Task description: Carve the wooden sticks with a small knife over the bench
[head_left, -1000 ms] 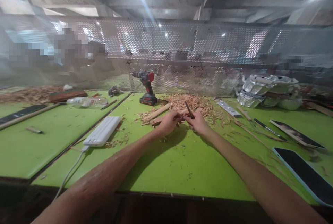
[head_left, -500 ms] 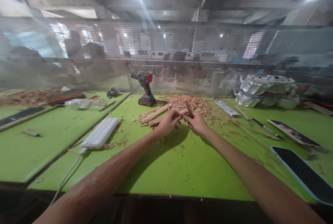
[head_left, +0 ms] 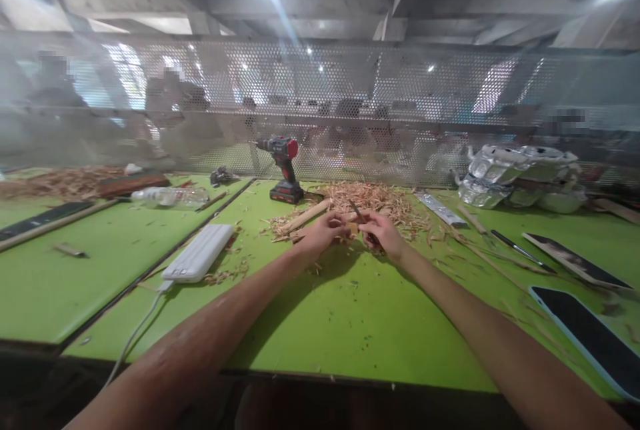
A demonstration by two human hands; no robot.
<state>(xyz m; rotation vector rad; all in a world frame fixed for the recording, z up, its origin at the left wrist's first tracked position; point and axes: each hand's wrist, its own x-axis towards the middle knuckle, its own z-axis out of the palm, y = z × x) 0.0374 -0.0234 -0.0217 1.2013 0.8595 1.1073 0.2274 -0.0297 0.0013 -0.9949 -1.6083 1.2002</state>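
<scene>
My left hand [head_left: 326, 231] is closed, its fingertips pinching a small tan piece of wood [head_left: 353, 228]. Close beside it, my right hand [head_left: 384, 233] wraps round a slim dark tool [head_left: 356, 209], which juts up and to the left above the fingers. Whether that tool is a knife I cannot make out. Both hands are low over the green table, just in front of a heap of wood shavings [head_left: 380, 195]. Part of the wood piece is hidden by the fingers. A pale wooden stick [head_left: 309, 215] lies behind my left hand.
A cordless drill [head_left: 284, 167] stands behind the shavings. At left are a white power bank [head_left: 200, 253] with its cable and a plastic bottle [head_left: 170, 197]. To the right lie a phone [head_left: 590, 333], a pen-like tool [head_left: 520, 250] and foil-wrapped bundles [head_left: 520, 173]. A perforated screen [head_left: 320, 90] closes the back.
My right hand has turned, and its tool now leans further left. The tan piece of wood shows more plainly between the fingers. The whole view has shifted slightly.
</scene>
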